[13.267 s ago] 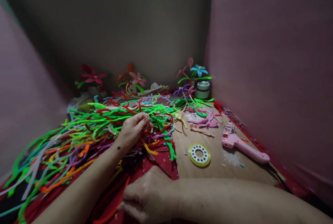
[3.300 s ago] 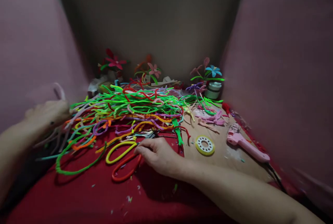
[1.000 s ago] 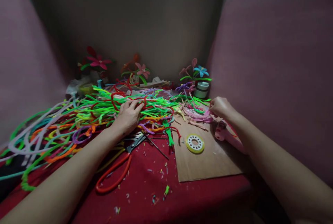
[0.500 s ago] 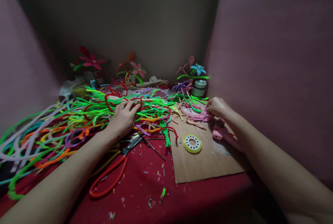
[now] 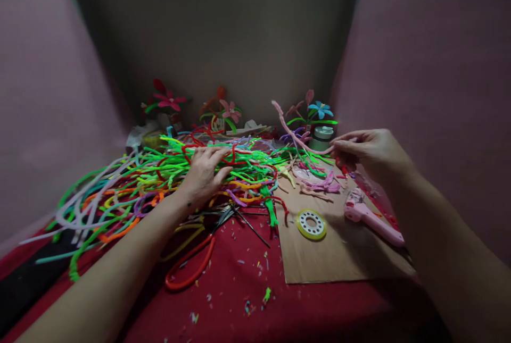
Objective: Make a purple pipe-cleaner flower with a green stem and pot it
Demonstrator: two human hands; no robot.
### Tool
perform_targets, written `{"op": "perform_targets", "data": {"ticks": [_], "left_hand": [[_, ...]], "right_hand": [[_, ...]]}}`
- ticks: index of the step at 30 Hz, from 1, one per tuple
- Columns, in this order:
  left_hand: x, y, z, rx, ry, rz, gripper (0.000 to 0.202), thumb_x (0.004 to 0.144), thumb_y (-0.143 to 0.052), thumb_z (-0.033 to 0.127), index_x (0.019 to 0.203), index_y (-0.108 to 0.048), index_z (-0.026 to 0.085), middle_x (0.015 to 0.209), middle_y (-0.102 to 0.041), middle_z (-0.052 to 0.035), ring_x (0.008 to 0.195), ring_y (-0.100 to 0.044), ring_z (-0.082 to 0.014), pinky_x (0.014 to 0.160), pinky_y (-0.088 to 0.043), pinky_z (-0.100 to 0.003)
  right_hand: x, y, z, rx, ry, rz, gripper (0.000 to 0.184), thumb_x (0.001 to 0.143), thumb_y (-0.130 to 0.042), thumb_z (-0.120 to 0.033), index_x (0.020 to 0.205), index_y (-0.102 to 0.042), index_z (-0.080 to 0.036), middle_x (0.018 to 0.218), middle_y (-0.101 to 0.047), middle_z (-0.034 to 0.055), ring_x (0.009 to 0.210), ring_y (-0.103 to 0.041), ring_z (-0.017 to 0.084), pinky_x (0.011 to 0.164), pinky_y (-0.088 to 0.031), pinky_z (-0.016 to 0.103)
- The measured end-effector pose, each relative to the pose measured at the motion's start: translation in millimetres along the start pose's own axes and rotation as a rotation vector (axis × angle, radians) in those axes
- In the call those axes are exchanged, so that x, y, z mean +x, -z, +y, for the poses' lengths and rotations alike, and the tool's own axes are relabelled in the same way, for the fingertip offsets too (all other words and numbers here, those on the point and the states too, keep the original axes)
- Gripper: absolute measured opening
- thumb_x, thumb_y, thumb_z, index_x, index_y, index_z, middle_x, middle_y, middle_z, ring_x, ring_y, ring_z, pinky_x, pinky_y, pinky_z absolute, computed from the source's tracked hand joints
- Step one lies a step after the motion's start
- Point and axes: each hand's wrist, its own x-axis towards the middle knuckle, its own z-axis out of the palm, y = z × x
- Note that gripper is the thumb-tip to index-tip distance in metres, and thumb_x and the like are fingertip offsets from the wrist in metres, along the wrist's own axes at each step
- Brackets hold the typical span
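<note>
My left hand (image 5: 205, 170) lies flat, fingers spread, on a big heap of pipe cleaners (image 5: 159, 178) in green, red, orange and lilac. My right hand (image 5: 369, 151) is raised at the right, fingers pinched on one end of a pale pink pipe cleaner (image 5: 293, 130). That pipe cleaner curves up and to the left, above the heap and the brown cardboard sheet (image 5: 343, 258).
On the cardboard lie a yellow tape roll (image 5: 311, 224), a pink glue gun (image 5: 369, 218) and pink pipe-cleaner shapes (image 5: 319, 183). Red-handled scissors (image 5: 199, 258) rest on the red cloth (image 5: 239, 311). Pipe-cleaner flowers (image 5: 167, 101) and a small jar (image 5: 321, 138) stand at the back wall.
My right hand has lifted from the pink pieces on the cardboard, drawing a pale pink pipe cleaner up with it. My left hand has stayed on the heap.
</note>
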Motion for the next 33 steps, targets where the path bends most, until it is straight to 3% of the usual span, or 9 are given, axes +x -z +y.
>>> {"op": "perform_targets", "data": {"ticks": [3, 6, 10, 14, 18, 23, 28, 30, 33], "left_hand": [[0.2, 14.6, 27.9, -0.455, 0.217, -0.039, 0.038, 0.073, -0.063, 0.035, 0.107, -0.061, 0.018, 0.082, -0.063, -0.0049, 0.078, -0.056, -0.0206, 0.072, -0.045, -0.033], [-1.6, 23.0, 47.7, -1.0, 0.466, -0.141, 0.035, 0.07, -0.068, 0.034, 0.101, -0.062, 0.017, 0.059, -0.053, 0.0016, 0.046, -0.046, -0.0099, 0.044, -0.036, -0.02], [-4.5, 33.0, 52.9, -1.331, 0.539, -0.005, 0.01, 0.074, -0.064, 0.023, 0.075, -0.064, 0.013, 0.053, -0.049, 0.0021, 0.039, -0.039, -0.0048, 0.037, -0.031, -0.016], [-7.7, 43.3, 43.3, -1.445, 0.656, 0.253, 0.014, 0.079, -0.052, 0.01, 0.068, -0.06, 0.013, 0.058, -0.054, 0.0, 0.041, -0.044, -0.0043, 0.038, -0.034, -0.014], [-11.2, 45.1, 29.4, -1.5, 0.78, 0.438, 0.022, 0.084, -0.045, 0.007, 0.066, -0.056, 0.014, 0.059, -0.054, 0.0007, 0.042, -0.046, -0.0048, 0.038, -0.036, -0.015], [-19.6, 43.6, 11.7, -1.555, 0.767, 0.499, 0.023, 0.087, -0.045, 0.014, 0.067, -0.057, 0.013, 0.058, -0.053, 0.001, 0.041, -0.043, -0.0035, 0.037, -0.036, -0.015], [-35.6, 48.6, -5.3, -1.414, 0.812, 0.468, 0.013, 0.081, -0.051, 0.012, 0.07, -0.058, 0.012, 0.056, -0.053, 0.0015, 0.039, -0.042, -0.0042, 0.034, -0.034, -0.015], [-43.2, 49.5, -12.4, -1.356, 0.868, 0.439, 0.009, 0.077, -0.053, 0.013, 0.07, -0.058, 0.011, 0.056, -0.054, 0.0014, 0.038, -0.042, -0.0041, 0.033, -0.034, -0.015], [-54.4, 45.3, -23.0, -1.165, 0.924, 0.36, 0.005, 0.072, -0.058, 0.016, 0.068, -0.058, 0.012, 0.055, -0.056, 0.0016, 0.037, -0.043, -0.004, 0.032, -0.033, -0.013]], "right_hand": [[-19.0, -29.0, -13.3, 0.15, 0.059, -0.071, 0.009, 0.065, -0.07, -0.022, 0.066, -0.07, -0.013, 0.052, -0.065, 0.005, 0.036, -0.052, 0.01, 0.029, -0.036, 0.018], [-34.3, -61.2, -16.7, 0.224, 0.014, -0.197, 0.012, 0.065, -0.07, -0.025, 0.067, -0.07, -0.013, 0.05, -0.064, 0.0035, 0.034, -0.051, 0.009, 0.026, -0.034, 0.016], [-44.1, -93.0, -11.5, 0.255, -0.018, -0.332, 0.016, 0.066, -0.069, -0.027, 0.065, -0.068, -0.011, 0.049, -0.063, 0.0023, 0.033, -0.05, 0.008, 0.024, -0.032, 0.014], [-43.7, -109.4, -6.6, 0.326, -0.034, -0.331, 0.021, 0.073, -0.063, -0.03, 0.064, -0.066, -0.011, 0.051, -0.065, 0.0037, 0.034, -0.051, 0.008, 0.027, -0.034, 0.016], [-37.9, -120.9, -3.2, 0.533, -0.194, -0.357, 0.023, 0.077, -0.061, -0.031, 0.074, -0.065, -0.009, 0.053, -0.066, 0.007, 0.037, -0.056, 0.012, 0.029, -0.036, 0.017], [-36.1, -134.9, 4.8, 0.705, -0.308, -0.482, 0.028, 0.084, -0.053, -0.032, 0.074, -0.062, -0.008, 0.056, -0.067, 0.0087, 0.04, -0.058, 0.011, 0.031, -0.036, 0.016], [-43.7, -148.3, 16.7, 0.68, -0.419, -0.538, 0.037, 0.091, -0.039, -0.033, 0.073, -0.06, -0.009, 0.053, -0.066, 0.0089, 0.039, -0.058, 0.012, 0.03, -0.037, 0.017], [-47.8, -153.1, 21.7, 0.599, -0.411, -0.544, 0.036, 0.091, -0.038, -0.034, 0.074, -0.06, -0.01, 0.053, -0.065, 0.0078, 0.039, -0.057, 0.012, 0.032, -0.038, 0.018], [-52.7, -159.7, 30.0, 0.247, -0.29, -0.5, 0.032, 0.088, -0.041, -0.033, 0.072, -0.06, -0.012, 0.052, -0.064, 0.004, 0.035, -0.053, 0.01, 0.03, -0.035, 0.017]]}}
